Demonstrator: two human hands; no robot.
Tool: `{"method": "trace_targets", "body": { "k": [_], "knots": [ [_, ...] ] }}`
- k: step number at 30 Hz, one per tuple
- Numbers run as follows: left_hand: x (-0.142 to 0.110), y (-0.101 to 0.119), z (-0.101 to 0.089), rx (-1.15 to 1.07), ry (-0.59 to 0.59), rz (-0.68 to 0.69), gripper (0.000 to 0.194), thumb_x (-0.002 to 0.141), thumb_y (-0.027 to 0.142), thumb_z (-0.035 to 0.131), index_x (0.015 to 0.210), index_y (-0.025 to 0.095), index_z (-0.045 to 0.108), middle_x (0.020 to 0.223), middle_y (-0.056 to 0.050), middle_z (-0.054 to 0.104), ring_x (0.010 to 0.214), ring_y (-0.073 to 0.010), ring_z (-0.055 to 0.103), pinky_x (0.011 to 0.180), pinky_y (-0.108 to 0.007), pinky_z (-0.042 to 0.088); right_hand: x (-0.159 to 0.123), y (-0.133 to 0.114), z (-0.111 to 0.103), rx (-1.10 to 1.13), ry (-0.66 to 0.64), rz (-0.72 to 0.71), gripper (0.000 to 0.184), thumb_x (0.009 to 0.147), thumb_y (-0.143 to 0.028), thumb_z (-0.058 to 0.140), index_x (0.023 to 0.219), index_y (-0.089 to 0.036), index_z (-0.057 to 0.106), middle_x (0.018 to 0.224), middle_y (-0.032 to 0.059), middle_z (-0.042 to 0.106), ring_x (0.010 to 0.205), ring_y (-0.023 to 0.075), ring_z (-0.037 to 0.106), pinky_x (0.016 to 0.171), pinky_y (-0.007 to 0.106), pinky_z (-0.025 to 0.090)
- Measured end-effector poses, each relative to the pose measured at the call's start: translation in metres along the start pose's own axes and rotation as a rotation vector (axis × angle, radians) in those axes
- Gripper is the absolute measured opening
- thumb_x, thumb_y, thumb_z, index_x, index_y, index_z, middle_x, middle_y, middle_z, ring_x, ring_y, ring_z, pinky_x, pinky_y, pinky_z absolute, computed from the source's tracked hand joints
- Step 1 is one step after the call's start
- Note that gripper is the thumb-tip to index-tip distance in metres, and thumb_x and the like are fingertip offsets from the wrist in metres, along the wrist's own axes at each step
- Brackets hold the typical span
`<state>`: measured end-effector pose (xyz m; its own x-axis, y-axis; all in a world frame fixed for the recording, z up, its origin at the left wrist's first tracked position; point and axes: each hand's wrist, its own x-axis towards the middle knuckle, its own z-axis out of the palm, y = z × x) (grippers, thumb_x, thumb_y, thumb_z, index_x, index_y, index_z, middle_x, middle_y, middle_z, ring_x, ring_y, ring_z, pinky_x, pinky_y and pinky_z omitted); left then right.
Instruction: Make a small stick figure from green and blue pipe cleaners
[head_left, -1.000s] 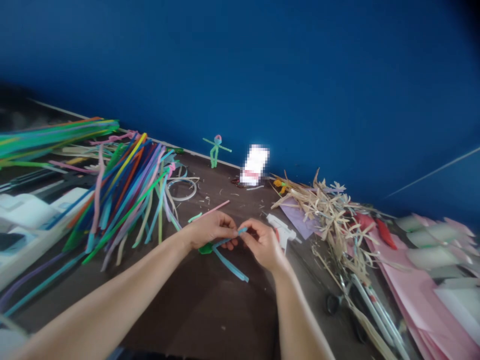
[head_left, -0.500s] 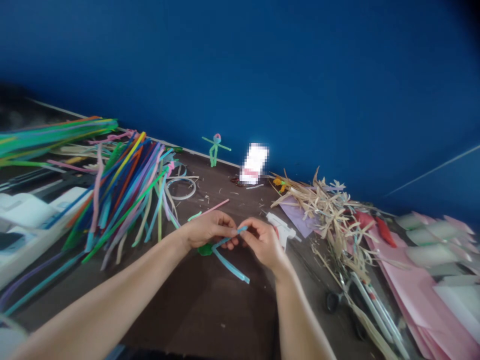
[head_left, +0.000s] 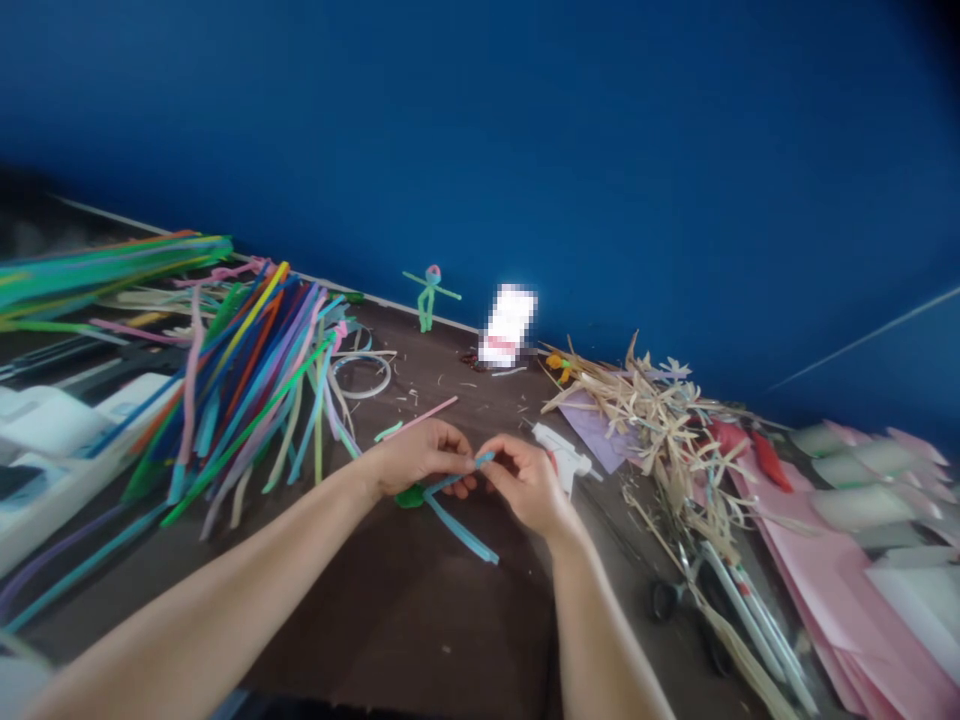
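Note:
A light blue pipe cleaner point(head_left: 463, 535) is pinched between my two hands above the dark table. My left hand point(head_left: 424, 460) has its thumb and forefinger closed on it, and its bent tail hangs below toward the right. Fingertips of my right hand point(head_left: 525, 485) are closed on the short end of the same pipe cleaner, close to the left fingertips. A green piece point(head_left: 410, 496) shows just under my left hand; its kind is unclear. Right behind my right hand lies a white glue gun point(head_left: 561, 452), partly covered by the hand.
Many coloured pipe cleaners point(head_left: 247, 370) are heaped at left beside a white box point(head_left: 82, 455). A small green figure point(head_left: 427, 300) stands by the blue wall, near a blurred bright phone-like rectangle point(head_left: 508, 325). At right lie dried straw flowers point(head_left: 652, 410), scissors point(head_left: 686, 595) and pink sheets point(head_left: 817, 580).
Almost nothing differs. Both hands keep the same pinch on the blue pipe cleaner, and the whole view has shifted very slightly.

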<state>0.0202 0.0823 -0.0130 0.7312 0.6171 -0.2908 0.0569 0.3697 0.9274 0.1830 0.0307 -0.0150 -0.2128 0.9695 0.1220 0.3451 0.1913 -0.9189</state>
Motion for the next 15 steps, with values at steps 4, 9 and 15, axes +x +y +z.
{"method": "trace_targets", "body": {
  "k": [4,9,15],
  "knots": [
    [0.0003,0.0008,0.0015,0.089,0.026,0.028,0.017,0.062,0.029,0.064,0.064,0.013,0.06,0.06,-0.001,0.065,0.054,-0.0109,0.06,0.057,-0.024,0.047,0.0004,0.0006,-0.0001,-0.02,0.018,0.001,0.009,0.076,-0.023,0.05,0.076,-0.018,0.057,0.066,-0.0004,0.057,0.056,0.0101,0.051,0.053,0.021,0.041],
    [0.0024,-0.0008,-0.0003,0.248,0.057,0.078,0.017,0.064,0.03,0.062,0.064,0.013,0.059,0.061,-0.001,0.065,0.055,-0.0121,0.06,0.057,-0.024,0.047,0.0009,0.0029,0.0,-0.03,0.036,0.032,0.008,0.074,-0.022,0.051,0.074,-0.017,0.057,0.059,-0.0022,0.055,0.049,0.0089,0.051,0.047,0.019,0.04],
    [0.0022,-0.0028,0.0007,0.482,0.139,0.193,0.013,0.068,0.027,0.056,0.066,0.015,0.06,0.059,0.0,0.064,0.056,-0.0118,0.059,0.053,-0.02,0.043,0.0021,0.0062,0.0015,-0.001,0.076,0.076,0.007,0.071,-0.022,0.054,0.069,-0.016,0.056,0.055,-0.0029,0.055,0.045,0.0087,0.052,0.043,0.018,0.041]
  ]
}}
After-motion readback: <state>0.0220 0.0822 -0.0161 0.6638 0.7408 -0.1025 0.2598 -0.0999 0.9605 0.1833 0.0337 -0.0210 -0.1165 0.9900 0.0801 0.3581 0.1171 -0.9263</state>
